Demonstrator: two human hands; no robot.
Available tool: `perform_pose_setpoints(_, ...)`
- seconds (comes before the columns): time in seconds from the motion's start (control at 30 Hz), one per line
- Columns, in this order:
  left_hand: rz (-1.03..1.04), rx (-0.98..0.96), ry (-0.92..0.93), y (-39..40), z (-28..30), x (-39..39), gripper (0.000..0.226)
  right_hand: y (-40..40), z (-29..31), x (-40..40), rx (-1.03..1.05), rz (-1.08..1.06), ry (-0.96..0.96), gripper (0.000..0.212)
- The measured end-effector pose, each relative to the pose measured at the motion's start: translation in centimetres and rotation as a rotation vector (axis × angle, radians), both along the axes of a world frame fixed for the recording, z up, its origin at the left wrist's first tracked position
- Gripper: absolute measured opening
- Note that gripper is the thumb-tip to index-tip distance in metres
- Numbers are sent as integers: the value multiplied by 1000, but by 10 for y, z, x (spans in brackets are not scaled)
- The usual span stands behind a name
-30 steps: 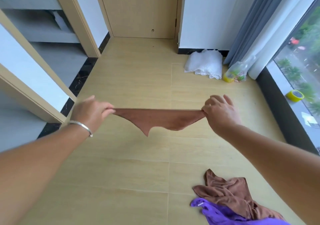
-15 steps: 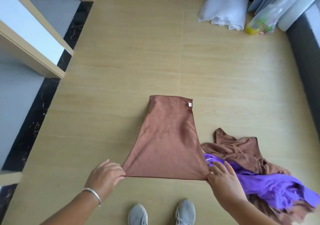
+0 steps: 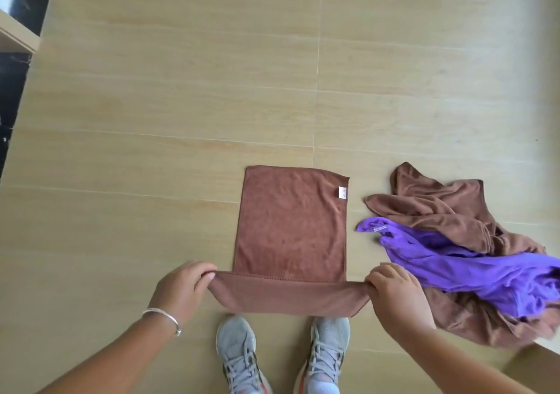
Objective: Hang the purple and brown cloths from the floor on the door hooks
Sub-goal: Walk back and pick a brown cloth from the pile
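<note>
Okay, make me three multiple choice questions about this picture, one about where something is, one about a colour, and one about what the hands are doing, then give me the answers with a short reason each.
1. Where does the heap of crumpled cloths lie relative to the flat brown cloth?
A. To its right on the floor
B. On top of it
C. To its left

2. What colour is the cloth lying across the crumpled brown cloth?
A. Green
B. Purple
C. White

3. What are the two hands doing?
A. Both hang idle
B. Each pinches a near corner of the flat brown cloth
C. Both press on the heap

Answers:
1. A, the heap sits apart from the flat cloth, on its right.
2. B, the purple cloth drapes over the brown one.
3. B, the left hand and right hand grip the two near corners, lifting that edge above the shoes.
</note>
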State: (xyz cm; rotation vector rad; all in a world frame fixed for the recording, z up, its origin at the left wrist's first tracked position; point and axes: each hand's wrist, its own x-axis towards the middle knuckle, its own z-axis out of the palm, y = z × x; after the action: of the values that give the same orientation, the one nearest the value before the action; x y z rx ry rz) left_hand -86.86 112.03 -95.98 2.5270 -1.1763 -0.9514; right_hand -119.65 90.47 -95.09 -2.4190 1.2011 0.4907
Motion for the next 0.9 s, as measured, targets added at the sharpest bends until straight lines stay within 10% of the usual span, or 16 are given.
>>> perform_pose_setpoints(0.4,39,-120,70,-199,-200,117,7,-179,-204,94,-234,-179,24,26)
perform_pose_setpoints(0.67,72,-291,-220,-232,-299,121,12,-218,-284,119,-290,-198,-121,33)
perform_pose_setpoints(0.9,-528,-193,-433,-165,-267,53,62,-111,-267,91,-235,413,-240,52)
